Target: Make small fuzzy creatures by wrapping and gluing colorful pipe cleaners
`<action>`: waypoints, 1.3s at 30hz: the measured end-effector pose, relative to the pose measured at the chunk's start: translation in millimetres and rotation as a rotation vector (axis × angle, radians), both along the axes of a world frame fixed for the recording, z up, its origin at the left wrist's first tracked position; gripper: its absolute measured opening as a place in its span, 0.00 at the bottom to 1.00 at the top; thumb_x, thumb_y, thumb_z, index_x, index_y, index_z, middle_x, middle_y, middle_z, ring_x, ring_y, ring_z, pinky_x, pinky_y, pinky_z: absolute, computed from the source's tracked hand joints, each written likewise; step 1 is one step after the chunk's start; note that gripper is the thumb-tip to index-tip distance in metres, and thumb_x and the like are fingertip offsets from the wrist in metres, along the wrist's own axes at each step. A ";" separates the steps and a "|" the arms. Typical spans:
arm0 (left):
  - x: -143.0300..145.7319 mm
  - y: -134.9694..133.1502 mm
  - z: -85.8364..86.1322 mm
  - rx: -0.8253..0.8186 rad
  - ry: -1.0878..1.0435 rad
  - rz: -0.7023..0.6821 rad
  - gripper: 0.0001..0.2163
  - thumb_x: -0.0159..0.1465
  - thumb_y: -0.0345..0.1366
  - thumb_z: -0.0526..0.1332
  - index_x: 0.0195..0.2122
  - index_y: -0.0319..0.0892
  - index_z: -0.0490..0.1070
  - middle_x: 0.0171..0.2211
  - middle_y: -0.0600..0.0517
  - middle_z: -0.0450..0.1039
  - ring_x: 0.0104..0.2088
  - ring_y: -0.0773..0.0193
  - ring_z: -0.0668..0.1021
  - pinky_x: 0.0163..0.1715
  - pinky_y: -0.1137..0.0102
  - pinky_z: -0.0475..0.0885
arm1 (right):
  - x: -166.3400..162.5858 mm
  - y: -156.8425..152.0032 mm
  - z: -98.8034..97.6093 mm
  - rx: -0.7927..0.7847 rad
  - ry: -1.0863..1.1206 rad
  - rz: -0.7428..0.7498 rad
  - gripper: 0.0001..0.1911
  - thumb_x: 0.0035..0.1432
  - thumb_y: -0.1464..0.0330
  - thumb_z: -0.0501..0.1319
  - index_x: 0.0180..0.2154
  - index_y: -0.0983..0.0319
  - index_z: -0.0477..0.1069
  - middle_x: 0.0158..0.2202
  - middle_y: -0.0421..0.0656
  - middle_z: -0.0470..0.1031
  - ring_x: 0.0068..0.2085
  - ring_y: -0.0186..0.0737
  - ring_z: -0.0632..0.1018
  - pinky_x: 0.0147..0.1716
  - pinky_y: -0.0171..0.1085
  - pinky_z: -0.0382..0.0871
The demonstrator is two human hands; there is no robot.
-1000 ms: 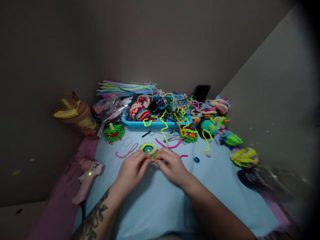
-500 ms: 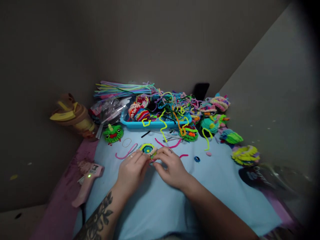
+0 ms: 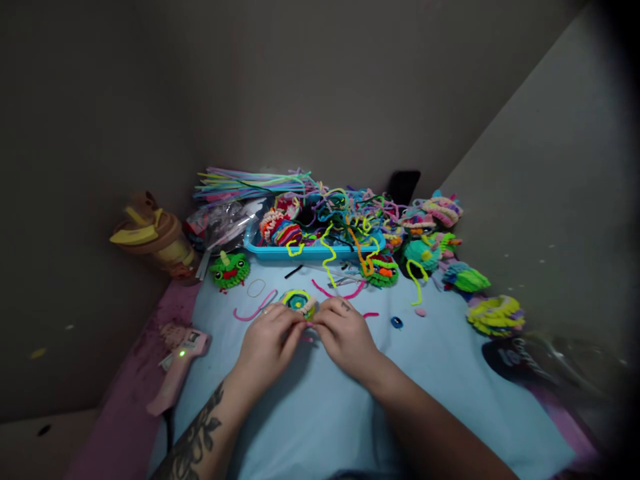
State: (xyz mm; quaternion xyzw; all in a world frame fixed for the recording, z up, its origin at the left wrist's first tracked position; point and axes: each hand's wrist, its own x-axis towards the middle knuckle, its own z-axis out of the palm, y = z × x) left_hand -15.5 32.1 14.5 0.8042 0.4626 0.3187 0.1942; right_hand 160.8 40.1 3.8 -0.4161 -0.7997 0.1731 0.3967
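Note:
My left hand [image 3: 270,337] and my right hand [image 3: 345,333] meet over the cloth, fingertips nearly touching. Both pinch a small pink pipe cleaner [image 3: 309,325], mostly hidden by the fingers. Just beyond the fingertips is a round coil of pipe cleaners [image 3: 299,301] in yellow, teal and cream, partly covered by my hands; whether the fingers also touch it, I cannot tell. A bent pink pipe cleaner [image 3: 257,308] lies left of the coil, and a magenta one [image 3: 345,293] lies behind my right hand. To the right rests a small dark blue coil [image 3: 397,323].
A blue tray [image 3: 310,254] of tangled pipe cleaners stands at the back. A green pipe-cleaner figure [image 3: 230,270] and a tumbler [image 3: 155,237] stand left, above a pink glue gun [image 3: 179,370] with a green light. Several coiled pieces and a phone [image 3: 404,187] are at the right and back.
The fingertips of both hands have come closer together, now pinching the pink pipe cleaner in front of the coil. More of the coil shows. The whole view has shifted slightly.

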 end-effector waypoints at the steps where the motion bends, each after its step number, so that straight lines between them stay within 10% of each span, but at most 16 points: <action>1: 0.2 0.3 0.4 -0.034 -0.029 -0.006 0.06 0.64 0.34 0.54 0.35 0.42 0.71 0.32 0.49 0.73 0.36 0.63 0.74 0.38 0.67 0.69 | 0.5 0.1 2.2 -0.041 0.072 0.009 0.07 0.56 0.75 0.57 0.30 0.61 0.71 0.31 0.43 0.70 0.36 0.39 0.71 0.37 0.38 0.67; 13: 17.9 -10.8 -8.5 -0.028 -0.216 0.059 0.05 0.63 0.32 0.56 0.34 0.41 0.71 0.30 0.51 0.72 0.33 0.66 0.73 0.33 0.71 0.69 | -21.2 -3.1 -11.6 -0.651 0.952 0.069 0.11 0.51 0.64 0.62 0.24 0.61 0.63 0.24 0.37 0.62 0.22 0.30 0.64 0.20 0.30 0.59; 26: 7.2 -5.7 -8.0 0.202 0.192 0.155 0.07 0.62 0.31 0.54 0.37 0.42 0.71 0.34 0.48 0.72 0.37 0.60 0.72 0.35 0.67 0.69 | -3.4 -1.1 -8.4 0.063 0.014 -0.049 0.07 0.58 0.73 0.57 0.36 0.58 0.73 0.35 0.45 0.70 0.41 0.41 0.71 0.41 0.42 0.68; 39: 8.4 -5.4 -6.1 0.095 -0.014 0.113 0.05 0.63 0.32 0.55 0.35 0.42 0.70 0.31 0.50 0.72 0.35 0.62 0.73 0.36 0.67 0.68 | -4.3 0.4 -2.0 -0.211 0.343 -0.092 0.05 0.53 0.73 0.60 0.27 0.60 0.72 0.31 0.41 0.69 0.34 0.37 0.71 0.33 0.36 0.67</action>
